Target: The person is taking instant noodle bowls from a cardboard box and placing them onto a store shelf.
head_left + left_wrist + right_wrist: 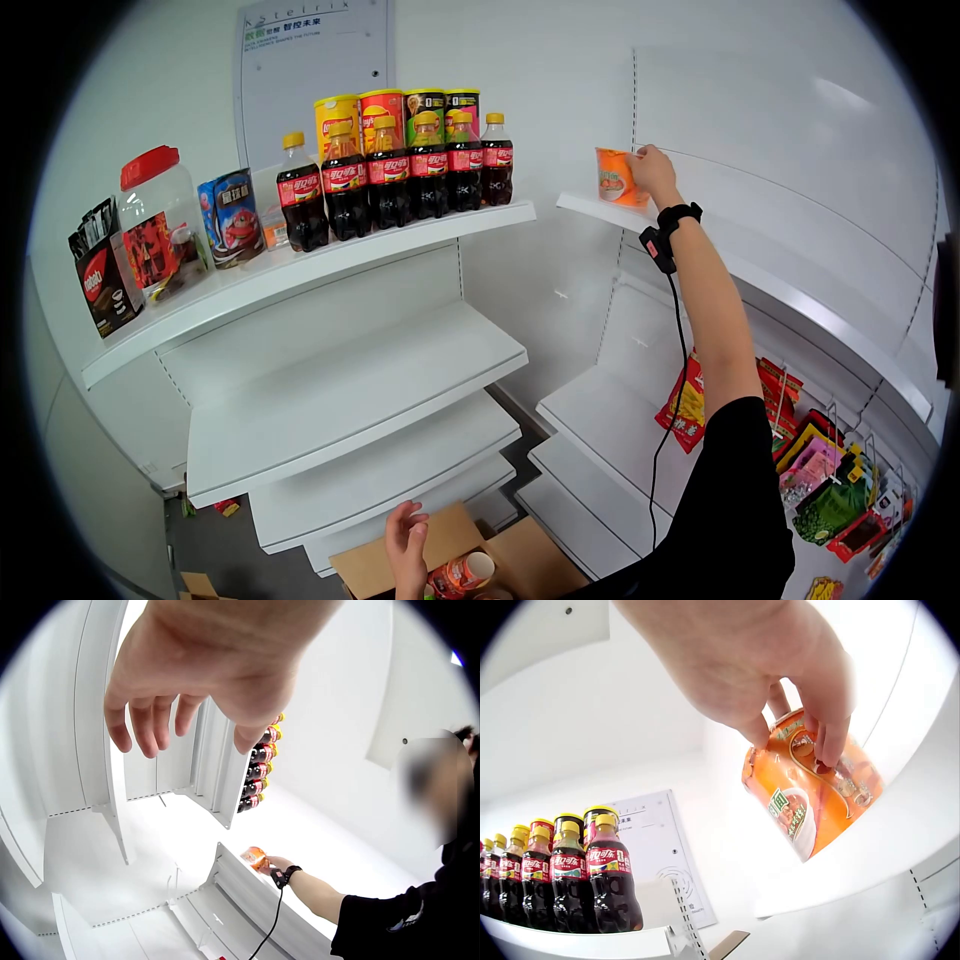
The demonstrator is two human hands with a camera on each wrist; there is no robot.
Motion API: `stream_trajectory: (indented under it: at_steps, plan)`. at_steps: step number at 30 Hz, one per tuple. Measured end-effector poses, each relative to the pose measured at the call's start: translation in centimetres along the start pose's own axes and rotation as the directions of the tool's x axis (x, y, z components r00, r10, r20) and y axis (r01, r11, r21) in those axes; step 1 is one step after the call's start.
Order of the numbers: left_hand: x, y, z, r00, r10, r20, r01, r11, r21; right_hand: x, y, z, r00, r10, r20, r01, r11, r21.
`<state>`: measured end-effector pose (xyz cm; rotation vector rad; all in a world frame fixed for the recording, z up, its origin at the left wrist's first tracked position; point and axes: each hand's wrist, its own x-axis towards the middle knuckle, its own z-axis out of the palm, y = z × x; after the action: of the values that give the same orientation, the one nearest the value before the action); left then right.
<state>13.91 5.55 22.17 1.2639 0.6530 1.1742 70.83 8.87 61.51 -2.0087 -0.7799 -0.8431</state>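
Observation:
My right hand (655,172) grips an orange printed food cup (618,178) near the left end of the upper right shelf (800,290). In the right wrist view, thumb and fingers come down around the top of the cup (810,802), and its base is right at the shelf surface. My left hand (406,545) is low, over a cardboard box (455,530), fingers loosely bent with nothing in them. Inside that box lies a red printed cup (460,574); more items beside it are partly hidden.
On the upper left shelf (230,295) several cola bottles (345,190) stand before yellow-lidded canisters (335,115). To their left are a blue pouch (232,218), a red-lidded jar (160,225) and a black coffee box (105,285). Snack bags (830,500) hang at lower right. A cable (680,400) trails from the right wrist.

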Motion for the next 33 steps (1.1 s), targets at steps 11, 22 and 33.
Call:
stream_trajectory:
  at_steps: [11,22,33]
  plan:
    - [0.3,-0.7,0.7,1.0,0.008,-0.029,-0.008,1.0,0.001,2.6,0.8,3.9,0.998,-0.07,0.001,0.07,0.997,-0.021]
    - [-0.7,-1.2,0.5,0.999,0.012,-0.051,-0.011,1.0,0.022,1.7,-0.8,3.5,0.995,-0.011,0.099,0.007,0.999,0.037]
    - [-2.2,-1.9,-1.0,1.0,0.011,-0.026,-0.009,0.999,0.04,-1.6,-1.3,1.2,0.997,-0.003,0.073,-0.007,0.991,0.136]
